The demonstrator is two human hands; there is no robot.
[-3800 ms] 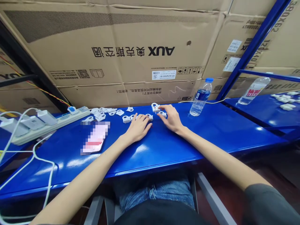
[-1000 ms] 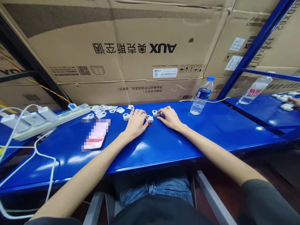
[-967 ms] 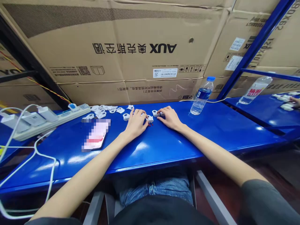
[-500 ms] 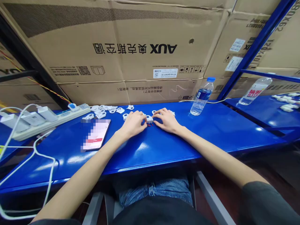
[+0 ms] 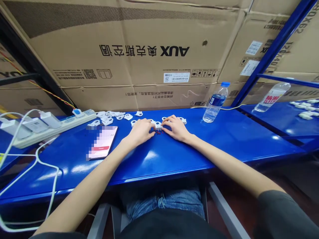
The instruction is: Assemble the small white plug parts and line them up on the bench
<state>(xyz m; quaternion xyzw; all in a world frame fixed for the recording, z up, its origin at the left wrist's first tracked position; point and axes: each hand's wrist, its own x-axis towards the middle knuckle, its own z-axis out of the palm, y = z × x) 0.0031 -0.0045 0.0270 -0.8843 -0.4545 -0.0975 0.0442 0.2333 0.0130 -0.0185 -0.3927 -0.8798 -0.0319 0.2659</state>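
Observation:
A small white plastic piece with a round hole (image 5: 158, 125) is between my two hands at the middle of the blue table. Thin metal pins show on its near edge. My left hand (image 5: 142, 131) pinches its left end with bent fingers. The fingers of my right hand (image 5: 176, 127) close on its right end. Right below it lie tiny red bits (image 5: 159, 132), too small to make out. More white pieces of the same kind show behind my hands, such as one with a hole (image 5: 134, 123) at the left, partly covered.
Several loose white pieces (image 5: 107, 120) lie at the back left, beside a phone (image 5: 106, 141). A power strip (image 5: 68, 124) with chargers and white cables takes the left side. A water bottle (image 5: 215, 103) stands at the right. Large cardboard boxes (image 5: 139, 73) wall off the back.
Both hands stay in nearly the same place around the white piece. The red bits appear slightly shifted below it. The camera view has moved a little.

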